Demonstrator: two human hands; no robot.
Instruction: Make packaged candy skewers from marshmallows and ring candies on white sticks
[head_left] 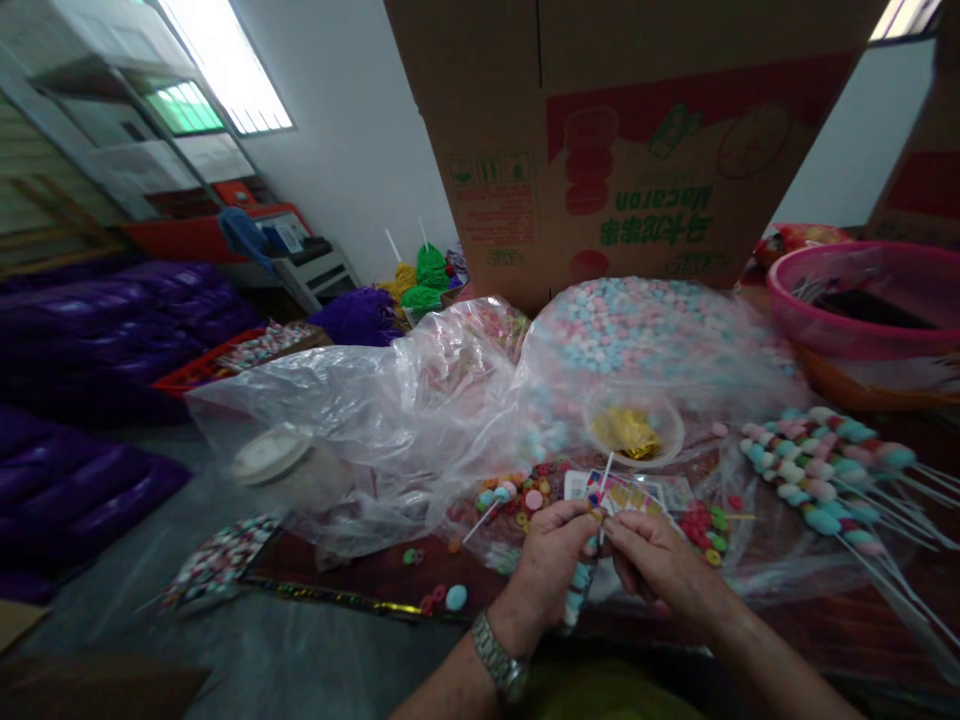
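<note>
Left hand (556,548) and right hand (654,556) pinch pale-blue-and-white candy skewer (576,598) between them; long axis points forward, thin white stick (606,474) farthest.

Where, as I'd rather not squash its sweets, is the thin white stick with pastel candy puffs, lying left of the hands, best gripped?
Probably by the bare near end of the thin white stick, from the near left: it slants that way, while the round pastel puffs crowd its far end, beside small coloured rings.
</note>
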